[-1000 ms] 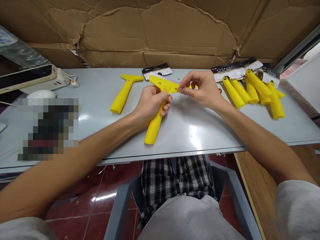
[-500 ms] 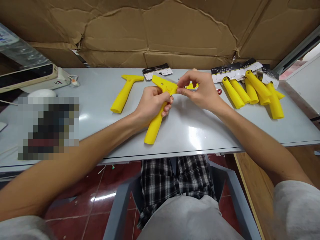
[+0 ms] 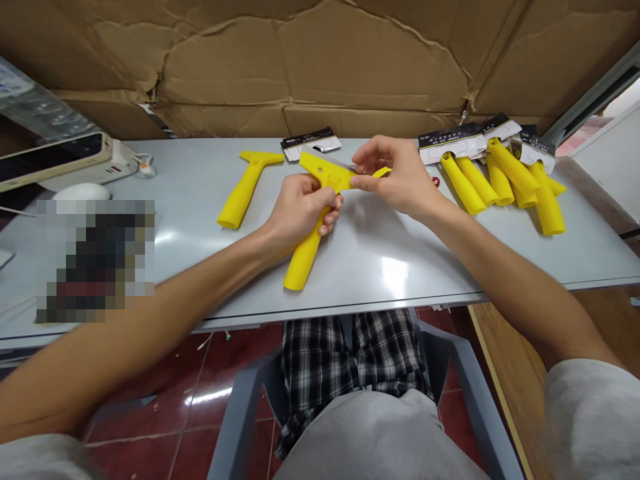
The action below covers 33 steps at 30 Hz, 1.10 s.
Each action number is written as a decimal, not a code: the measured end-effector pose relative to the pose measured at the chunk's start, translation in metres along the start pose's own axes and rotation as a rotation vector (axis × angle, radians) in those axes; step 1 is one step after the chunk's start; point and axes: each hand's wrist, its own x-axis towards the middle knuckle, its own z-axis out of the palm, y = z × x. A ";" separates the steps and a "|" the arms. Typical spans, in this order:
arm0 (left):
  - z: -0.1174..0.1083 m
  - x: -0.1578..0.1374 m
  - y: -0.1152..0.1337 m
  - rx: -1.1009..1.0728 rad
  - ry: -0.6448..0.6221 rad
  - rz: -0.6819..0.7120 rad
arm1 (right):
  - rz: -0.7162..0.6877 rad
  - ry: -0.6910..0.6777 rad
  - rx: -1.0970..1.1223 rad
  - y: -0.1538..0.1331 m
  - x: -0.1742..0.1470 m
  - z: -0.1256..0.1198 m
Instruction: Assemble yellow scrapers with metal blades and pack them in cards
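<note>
Tabletop [image 3: 370,257], left hand [image 3: 299,208] clasping scraper [image 3: 304,259], front edge [image 3: 350,309] near

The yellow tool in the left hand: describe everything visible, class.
The T-shaped yellow tool looks plastic. Its head has a hole, markings and a greyish strip along the far edge. The left hand grips its neck; the right hand touches the head's right end. The handle slants toward the near edge of the table.

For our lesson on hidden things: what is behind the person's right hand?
Behind the right hand, part of a yellow object and a bit of a red object show. The hand covers the rest, so the yellow object's full shape cannot be seen.
</note>
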 end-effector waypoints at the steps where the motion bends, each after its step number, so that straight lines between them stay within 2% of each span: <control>1: 0.000 0.000 -0.001 0.005 -0.004 0.003 | 0.014 0.009 0.026 0.001 0.000 0.001; 10: -0.001 0.005 -0.009 0.018 -0.012 0.000 | 0.123 -0.025 0.151 0.020 0.000 0.009; 16: -0.003 0.007 -0.013 0.034 -0.046 0.023 | 0.188 -0.051 0.266 0.016 0.000 0.006; 24: -0.002 0.005 -0.007 0.011 -0.069 0.025 | 0.180 -0.065 0.441 0.016 0.002 -0.001; 33: -0.001 0.004 -0.006 0.024 -0.062 0.023 | 0.124 -0.051 0.319 0.011 -0.001 0.000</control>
